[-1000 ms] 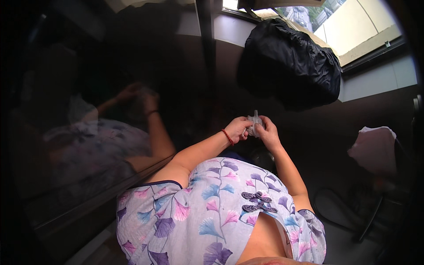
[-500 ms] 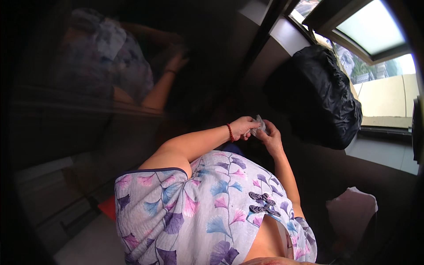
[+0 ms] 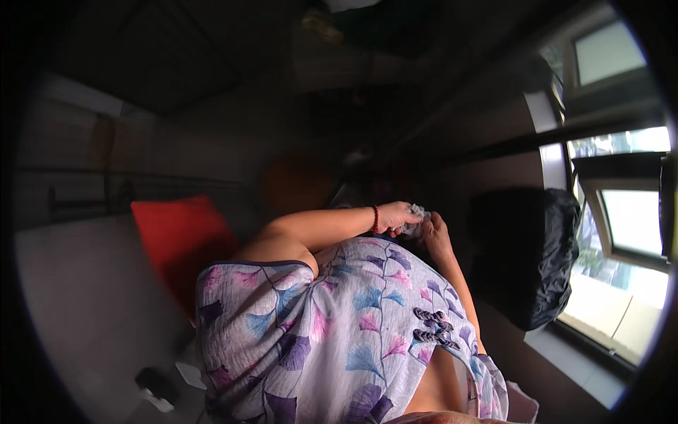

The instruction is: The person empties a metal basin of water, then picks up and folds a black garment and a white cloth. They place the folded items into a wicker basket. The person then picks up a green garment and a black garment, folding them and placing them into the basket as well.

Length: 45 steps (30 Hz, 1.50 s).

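Note:
Both hands meet in front of my waist around a small crumpled whitish piece (image 3: 418,212), either tissue or thin plastic; I cannot tell which. My left hand (image 3: 394,218), with a red bead bracelet (image 3: 376,219) at its wrist, is closed on the left side of it. Against the other side press the thumb and fingers of my right hand (image 3: 436,233). Some of the right fingers are hidden behind the piece. My loose flowered top (image 3: 374,318) lies just below both hands.
On the right, a black-covered bulky thing (image 3: 522,254) stands by an open window (image 3: 632,222). A red cushion-like thing (image 3: 180,240) rests at my left on a pale surface (image 3: 85,283). Small dark and white items (image 3: 159,387) lie at the lower left. Ahead is very dark.
My view has swung left: the window and black-covered thing sit lower, and the red thing has come into sight. The hands remain together on the crumpled piece.

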Each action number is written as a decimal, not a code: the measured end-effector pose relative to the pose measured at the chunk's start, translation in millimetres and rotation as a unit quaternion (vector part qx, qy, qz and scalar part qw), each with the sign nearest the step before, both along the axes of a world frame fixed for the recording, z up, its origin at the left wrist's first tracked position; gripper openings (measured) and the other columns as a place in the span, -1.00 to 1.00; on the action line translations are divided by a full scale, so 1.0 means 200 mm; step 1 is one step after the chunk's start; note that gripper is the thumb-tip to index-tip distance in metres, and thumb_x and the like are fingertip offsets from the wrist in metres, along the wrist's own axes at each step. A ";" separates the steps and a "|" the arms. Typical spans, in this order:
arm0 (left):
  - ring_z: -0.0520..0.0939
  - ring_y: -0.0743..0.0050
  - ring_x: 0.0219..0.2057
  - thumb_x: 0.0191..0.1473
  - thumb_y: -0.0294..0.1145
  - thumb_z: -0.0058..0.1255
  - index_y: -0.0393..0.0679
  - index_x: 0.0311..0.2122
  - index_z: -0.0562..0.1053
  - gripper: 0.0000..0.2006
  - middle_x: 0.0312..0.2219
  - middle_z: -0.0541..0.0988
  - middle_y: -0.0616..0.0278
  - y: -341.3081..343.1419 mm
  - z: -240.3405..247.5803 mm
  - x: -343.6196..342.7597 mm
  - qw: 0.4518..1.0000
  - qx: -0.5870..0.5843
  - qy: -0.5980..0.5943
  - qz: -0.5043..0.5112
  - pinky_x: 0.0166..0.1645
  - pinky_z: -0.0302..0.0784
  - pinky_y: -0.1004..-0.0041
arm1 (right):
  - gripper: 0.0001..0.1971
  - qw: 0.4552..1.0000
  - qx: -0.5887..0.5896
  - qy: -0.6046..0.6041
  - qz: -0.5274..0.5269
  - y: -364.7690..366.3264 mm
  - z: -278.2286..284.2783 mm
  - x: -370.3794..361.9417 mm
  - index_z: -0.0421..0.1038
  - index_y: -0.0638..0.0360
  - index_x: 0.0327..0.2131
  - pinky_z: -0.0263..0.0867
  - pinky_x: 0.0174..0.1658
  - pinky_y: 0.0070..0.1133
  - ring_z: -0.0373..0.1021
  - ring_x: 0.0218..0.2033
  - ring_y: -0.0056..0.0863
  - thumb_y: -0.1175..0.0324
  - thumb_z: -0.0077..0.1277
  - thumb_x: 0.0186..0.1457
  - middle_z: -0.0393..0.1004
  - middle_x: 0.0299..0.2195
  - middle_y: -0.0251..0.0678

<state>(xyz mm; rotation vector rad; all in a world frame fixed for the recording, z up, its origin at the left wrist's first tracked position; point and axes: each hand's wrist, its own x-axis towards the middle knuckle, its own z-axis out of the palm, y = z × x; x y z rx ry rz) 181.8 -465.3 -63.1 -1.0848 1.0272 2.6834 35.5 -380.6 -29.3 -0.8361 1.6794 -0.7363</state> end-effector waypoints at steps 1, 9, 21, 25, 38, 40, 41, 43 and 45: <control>0.26 0.68 -0.74 0.01 -0.16 0.03 -0.01 -0.31 0.35 -0.78 -0.61 0.37 0.40 0.00 0.00 0.03 1.000 -0.008 0.002 0.016 -0.68 0.16 0.60 | -0.82 1.000 0.003 0.000 0.028 -0.04 0.01 0.01 0.25 0.28 -0.32 0.13 -0.69 -0.68 0.22 -0.72 -0.66 0.34 -0.24 0.14 0.30 -0.66 -0.38; 0.26 0.66 -0.74 -0.04 -0.23 0.07 -0.06 -0.30 0.34 -0.75 -0.60 0.35 0.37 -0.06 -0.09 0.34 0.985 -0.023 -0.016 0.172 -0.70 0.11 0.58 | -0.84 0.978 0.006 0.028 0.208 -0.29 -0.10 0.25 0.26 0.25 -0.29 0.16 -0.70 -0.71 0.24 -0.67 -0.66 0.41 -0.25 0.08 0.33 -0.58 -0.38; 0.27 0.66 -0.74 0.00 -0.26 -0.03 -0.03 -0.23 0.31 -0.77 -0.60 0.36 0.39 0.29 -0.12 0.56 0.922 0.008 -0.051 0.383 -0.69 0.15 0.62 | -0.79 0.892 -0.075 0.065 0.440 -0.35 -0.24 0.47 0.31 0.29 -0.24 0.31 -0.38 -0.45 0.41 -0.45 -0.24 0.46 -0.17 0.02 0.42 -0.48 -0.02; 0.27 0.66 -0.74 -0.01 -0.27 -0.04 -0.03 -0.18 0.31 -0.74 -0.58 0.36 0.40 0.34 -0.10 0.59 0.911 0.002 -0.054 0.410 -0.69 0.16 0.62 | -0.77 0.884 -0.015 0.057 0.463 -0.35 -0.20 0.52 0.31 0.29 -0.22 0.30 -0.30 -0.40 0.39 -0.35 -0.09 0.45 -0.16 0.00 0.41 -0.41 0.04; 0.28 0.69 -0.73 -0.04 -0.37 -0.03 -0.03 -0.19 0.34 -0.75 -0.50 0.41 0.38 0.11 -0.15 0.86 0.902 -0.024 -0.018 0.432 -0.70 0.13 0.64 | -0.78 0.891 -0.082 0.086 0.438 -0.56 -0.23 0.82 0.31 0.34 -0.29 0.28 -0.37 -0.37 0.39 -0.45 -0.14 0.44 -0.22 -0.02 0.40 -0.51 0.03; 0.29 0.69 -0.73 -0.03 -0.38 -0.04 -0.02 -0.19 0.34 -0.76 -0.51 0.41 0.39 0.01 -0.09 0.91 0.885 -0.016 -0.040 0.464 -0.70 0.14 0.65 | -0.75 0.908 -0.050 0.076 0.408 -0.64 -0.17 0.93 0.31 0.35 -0.27 0.28 -0.37 -0.38 0.40 -0.48 -0.20 0.44 -0.22 -0.03 0.40 -0.54 0.01; 0.30 0.69 -0.72 -0.03 -0.38 -0.04 -0.02 -0.19 0.34 -0.76 -0.52 0.41 0.39 -0.05 -0.07 0.95 0.876 -0.016 -0.050 0.479 -0.70 0.14 0.65 | -0.74 0.917 -0.038 0.071 0.391 -0.70 -0.14 0.99 0.31 0.35 -0.26 0.28 -0.37 -0.39 0.40 -0.49 -0.23 0.44 -0.23 -0.04 0.40 -0.56 0.00; 0.30 0.70 -0.72 -0.02 -0.35 -0.04 -0.01 -0.22 0.34 -0.80 -0.53 0.41 0.40 -0.16 -0.11 1.06 0.875 -0.031 -0.010 0.483 -0.71 0.14 0.64 | -0.69 0.923 -0.021 0.063 0.380 -0.82 -0.18 1.08 0.32 0.32 -0.19 0.28 -0.51 -0.44 0.41 -0.50 -0.32 0.42 -0.22 -0.05 0.43 -0.57 -0.06; 0.30 0.71 -0.71 0.00 -0.33 -0.04 -0.01 -0.25 0.34 -0.83 -0.54 0.40 0.41 -0.29 -0.15 1.18 0.872 -0.045 0.033 0.486 -0.71 0.14 0.64 | -0.67 0.937 -0.010 0.047 0.346 -0.94 -0.16 1.22 0.32 0.30 -0.16 0.26 -0.59 -0.49 0.41 -0.53 -0.38 0.41 -0.21 -0.04 0.44 -0.57 -0.10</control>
